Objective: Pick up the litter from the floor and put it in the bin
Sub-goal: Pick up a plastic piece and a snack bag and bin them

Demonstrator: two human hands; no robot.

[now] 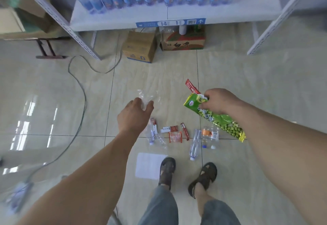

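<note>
My right hand (218,100) grips a long green pea snack bag (219,118) together with a red Nescafe sachet (192,86); both hang above the floor. My left hand (134,115) pinches a crumpled clear plastic wrapper (147,97). On the tiles below lie litter pieces: clear plastic bottles (194,143), an orange-labelled bottle (209,136), small red sachets (175,136), a red stick sachet (184,131), and a squashed bottle (153,134) partly hidden by my left wrist. A white paper sheet (148,165) lies by my left foot. No bin is in view.
A white shelf (123,21) with rows of water bottles stands ahead, with cardboard boxes (139,47) under it. A grey cable (79,92) snakes across the floor at left. My sandalled feet (203,177) stand just behind the litter.
</note>
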